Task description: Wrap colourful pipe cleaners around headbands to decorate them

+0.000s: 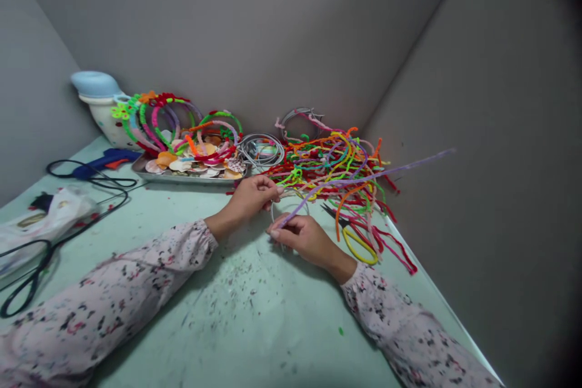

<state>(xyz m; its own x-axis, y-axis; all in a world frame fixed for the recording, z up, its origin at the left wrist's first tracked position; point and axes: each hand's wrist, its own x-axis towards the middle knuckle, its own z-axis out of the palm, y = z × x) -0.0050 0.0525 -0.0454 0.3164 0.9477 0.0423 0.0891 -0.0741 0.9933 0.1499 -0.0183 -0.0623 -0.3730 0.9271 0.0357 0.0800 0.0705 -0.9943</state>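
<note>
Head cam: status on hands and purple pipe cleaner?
Left hand pinched at wire ring. Right hand gripping purple pipe cleaner, crossing in front of colourful pile. Scissors near right hand, not touching.

"Which colour has the fuzzy stem [386, 172] at centre right of the frame?"
"It is purple. The ring [272, 210], near the centre, is pale grey."
"And the sleeves [140, 282], in both lower corners?"
"Pale pink, with small black and red flower pattern."
"The bottle [103, 112], upper left?"
"Cream with dots, light blue on top. The table [254, 339] is mint green."
</note>
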